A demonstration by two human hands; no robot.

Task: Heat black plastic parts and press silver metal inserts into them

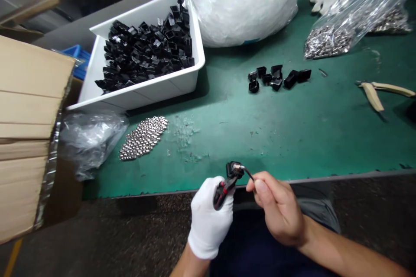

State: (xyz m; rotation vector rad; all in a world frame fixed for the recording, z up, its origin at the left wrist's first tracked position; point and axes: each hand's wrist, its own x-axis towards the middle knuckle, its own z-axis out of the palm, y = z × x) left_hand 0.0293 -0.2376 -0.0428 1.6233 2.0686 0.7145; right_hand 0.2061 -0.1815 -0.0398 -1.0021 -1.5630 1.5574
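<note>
My left hand (209,216), in a white glove, is closed round red-and-black pliers (222,194) at the table's front edge. A black plastic part (233,169) sits at the jaws of the pliers, with a small silver metal piece (238,166) on its right side. My bare right hand (279,207) pinches a thin bent metal rod (248,173), whose far end meets the silver piece. Several loose black parts (276,78) lie farther back on the green table (227,134).
A white bin (156,91) of black parts stands at the back left, beside a large plastic bag (243,4). Silver pieces (144,138) lie grouped at the left. Cream-handled pliers (373,95) and bagged metal pieces (329,41) are at the right; a cardboard box (29,138) stands far left.
</note>
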